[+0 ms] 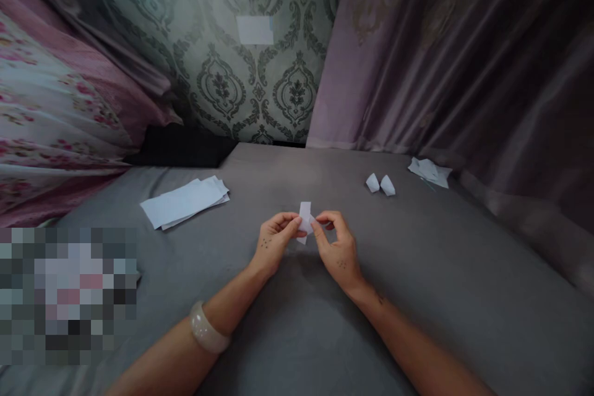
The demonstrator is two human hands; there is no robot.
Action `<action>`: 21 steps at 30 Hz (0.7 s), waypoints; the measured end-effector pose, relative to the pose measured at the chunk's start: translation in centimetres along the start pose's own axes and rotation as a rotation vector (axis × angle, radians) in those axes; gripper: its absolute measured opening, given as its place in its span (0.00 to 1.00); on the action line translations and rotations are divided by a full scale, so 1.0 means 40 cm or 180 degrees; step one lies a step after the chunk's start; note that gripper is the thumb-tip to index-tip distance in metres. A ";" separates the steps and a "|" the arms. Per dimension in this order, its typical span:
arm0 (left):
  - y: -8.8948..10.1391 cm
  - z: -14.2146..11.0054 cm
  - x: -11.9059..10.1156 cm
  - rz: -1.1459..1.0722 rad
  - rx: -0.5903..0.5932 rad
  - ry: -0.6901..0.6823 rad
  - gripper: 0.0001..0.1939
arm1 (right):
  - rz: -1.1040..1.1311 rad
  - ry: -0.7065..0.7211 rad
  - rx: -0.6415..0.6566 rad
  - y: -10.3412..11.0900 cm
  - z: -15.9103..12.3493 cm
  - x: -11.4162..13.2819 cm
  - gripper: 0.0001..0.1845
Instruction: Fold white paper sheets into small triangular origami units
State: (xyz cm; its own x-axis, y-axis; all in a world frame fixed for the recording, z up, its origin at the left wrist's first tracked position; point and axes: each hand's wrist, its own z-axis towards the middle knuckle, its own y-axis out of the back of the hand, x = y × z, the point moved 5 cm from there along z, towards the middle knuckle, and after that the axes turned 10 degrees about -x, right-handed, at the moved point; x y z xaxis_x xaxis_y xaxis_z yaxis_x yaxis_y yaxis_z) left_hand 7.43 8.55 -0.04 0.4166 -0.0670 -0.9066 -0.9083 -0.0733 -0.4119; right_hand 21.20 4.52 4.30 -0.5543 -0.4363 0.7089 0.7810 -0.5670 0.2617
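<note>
Between my two hands is a small folded piece of white paper [305,213], its narrow end pointing up and a corner showing below. My left hand [277,236] pinches its left side between thumb and fingers. From the right, my right hand [338,244] grips the other side with thumb and forefinger, the rest of its fingers curled. The hands are held above the grey sheet [297,322]. Some of the paper's folds are covered by my fingertips.
Flat white paper sheets [185,201] lie stacked at the left. Two small folded paper pieces [387,185] stand at the right, with loose paper scraps [429,170] farther right. A black cloth [180,147] lies at the back left. Curtains [408,62] hang on the right; a blurred patch covers the lower left.
</note>
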 end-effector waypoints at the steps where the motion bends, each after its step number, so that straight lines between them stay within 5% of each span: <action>1: -0.003 -0.003 0.001 -0.0008 0.0005 0.0039 0.12 | -0.0031 0.0034 0.0018 -0.003 0.000 0.003 0.02; 14: -0.002 -0.002 0.004 -0.0410 0.0067 -0.0133 0.11 | -0.0895 0.1299 0.0374 -0.016 -0.038 0.057 0.15; 21: -0.005 -0.004 0.001 -0.0426 0.0173 -0.0093 0.11 | -0.1104 0.1493 0.0456 -0.007 -0.050 0.063 0.22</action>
State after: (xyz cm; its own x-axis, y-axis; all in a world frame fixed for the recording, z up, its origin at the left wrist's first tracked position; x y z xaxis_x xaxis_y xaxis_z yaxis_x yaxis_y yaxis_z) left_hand 7.62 8.41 0.02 0.5334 -0.0313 -0.8453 -0.8458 -0.0257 -0.5328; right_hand 19.01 2.20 4.70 -0.8262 -0.5228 0.2101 0.5447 -0.6458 0.5350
